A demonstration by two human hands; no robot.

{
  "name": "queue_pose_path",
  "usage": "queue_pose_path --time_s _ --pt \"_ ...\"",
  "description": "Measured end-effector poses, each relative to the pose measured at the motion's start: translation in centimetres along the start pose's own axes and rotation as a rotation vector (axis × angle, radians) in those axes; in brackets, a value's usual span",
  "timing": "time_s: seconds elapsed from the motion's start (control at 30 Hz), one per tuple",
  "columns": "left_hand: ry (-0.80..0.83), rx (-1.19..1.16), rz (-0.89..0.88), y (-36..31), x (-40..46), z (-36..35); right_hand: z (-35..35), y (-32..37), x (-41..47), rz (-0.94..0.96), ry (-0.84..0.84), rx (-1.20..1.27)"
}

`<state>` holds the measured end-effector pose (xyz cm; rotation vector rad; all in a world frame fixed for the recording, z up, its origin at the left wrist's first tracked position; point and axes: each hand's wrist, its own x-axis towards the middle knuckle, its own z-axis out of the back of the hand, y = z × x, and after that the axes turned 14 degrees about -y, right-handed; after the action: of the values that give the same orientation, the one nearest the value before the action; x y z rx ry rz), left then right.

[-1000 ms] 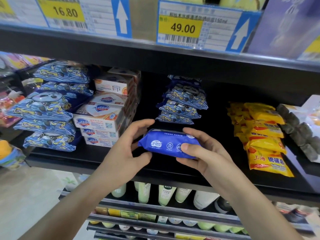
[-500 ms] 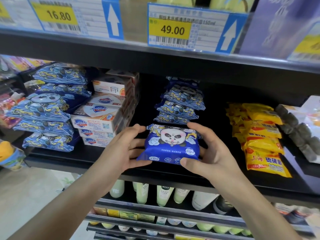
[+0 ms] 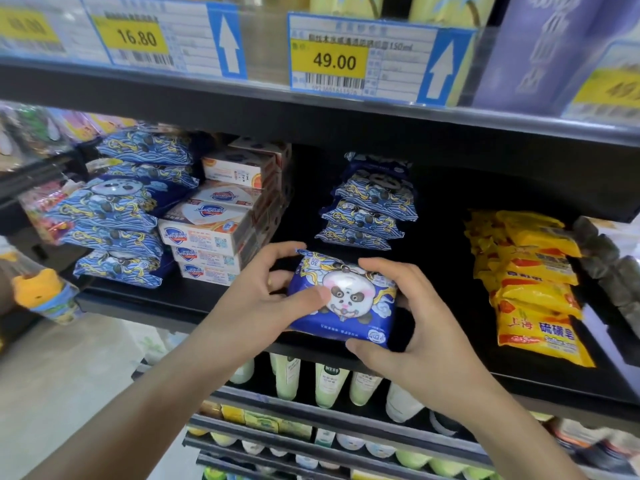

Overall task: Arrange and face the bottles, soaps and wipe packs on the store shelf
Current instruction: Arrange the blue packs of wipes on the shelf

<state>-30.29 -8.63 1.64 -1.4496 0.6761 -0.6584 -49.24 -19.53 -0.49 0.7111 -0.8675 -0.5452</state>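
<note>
You had open black shelf (image 3: 304, 233) between the soap boxes (image 3: 211, 233) on the left and the stacked wipe packs (image 3: 367, 209) at the back, a lane running deep beside the boxes. Right of that stack, bare shelf reached to the yellow soap packs (image 3: 533, 289). The upper shelf edge (image 3: 311, 123) capped the room overhead. At the front lip, the panda wipe pack (image 3: 346, 303) blocked the middle.

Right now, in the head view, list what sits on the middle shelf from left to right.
Left wipe stack → soap boxes → held wipe pack → yellow soap packs → grey packs.
</note>
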Motion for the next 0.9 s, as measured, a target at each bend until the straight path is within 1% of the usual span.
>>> queue_pose_path --time_s 0.07,0.1,0.17,0.2,0.27,0.33,0.4,0.53,0.67,0.73,0.8,0.83,0.9 --pt "0.051 0.023 -0.027 -0.2 -0.5 0.8 -0.1 0.2 0.2 -0.009 -0.006 0.066" --pt "0.105 0.071 -0.056 -0.5 -0.9 1.2 -0.1 0.4 0.4 -0.013 -0.003 0.101" --pt "0.217 0.267 -0.138 -0.8 -1.7 2.2 0.0 0.7 0.5 0.008 0.016 0.139" --pt "0.237 0.364 -0.182 -0.9 -2.1 2.6 -0.1 0.8 0.5 0.023 0.030 0.154" --pt "0.165 0.487 -0.267 -1.1 -2.7 3.4 -0.3 1.2 0.6 0.031 0.072 0.211" --pt "0.058 0.537 -0.308 -1.4 -3.3 4.1 -0.6 2.0 0.6 0.042 0.115 0.256" --pt "-0.011 0.576 -0.374 -1.6 -3.9 4.9 -1.1 2.8 0.7 0.070 0.142 0.264" --pt "-0.070 0.660 -0.509 -2.3 -4.7 7.6 -3.0 4.4 1.0 0.111 0.189 0.293" --pt "-0.148 0.692 -0.525 -3.3 -5.0 11.0 -4.9 5.6 1.5 0.085 0.252 0.306" --pt "-0.194 0.675 -0.505 -3.6 -4.6 13.3 -5.8 5.2 1.7 0.069 0.286 0.271" --pt "-0.234 0.647 -0.471 -3.7 -3.6 16.1 -6.5 4.3 1.9 0.014 0.278 0.207" --pt "-0.258 0.638 -0.461 -3.8 -3.0 17.5 -6.9 3.9 2.1 -0.027 0.270 0.148" --pt "-0.281 0.614 -0.468 -4.1 -1.6 20.0 -8.0 2.8 2.4 -0.066 0.249 -0.075"
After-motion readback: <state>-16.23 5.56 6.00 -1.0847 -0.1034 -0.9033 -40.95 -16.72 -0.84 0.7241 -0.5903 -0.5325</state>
